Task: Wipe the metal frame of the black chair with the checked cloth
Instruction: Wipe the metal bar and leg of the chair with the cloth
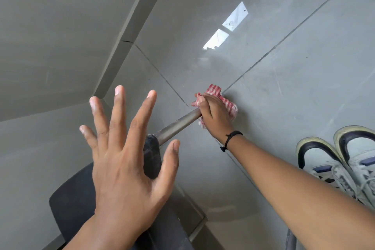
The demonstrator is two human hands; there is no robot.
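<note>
A black chair (75, 203) stands below me near a wall corner, with a grey metal frame tube (178, 125) running from its black joint down toward the floor. My right hand (213, 115) is shut on the red-and-white checked cloth (228, 103), wrapped around the tube's far low end by the floor. My left hand (125, 148) hovers open, fingers spread, above the chair's black back and joint, and I cannot tell whether it touches them. A second metal bar (197, 227) of the frame shows lower down.
Glossy grey floor tiles (294, 57) spread to the right, with a bright window reflection. A grey wall and skirting (129, 26) close off the left. Two white-and-navy sneakers (345, 164) stand at the right edge.
</note>
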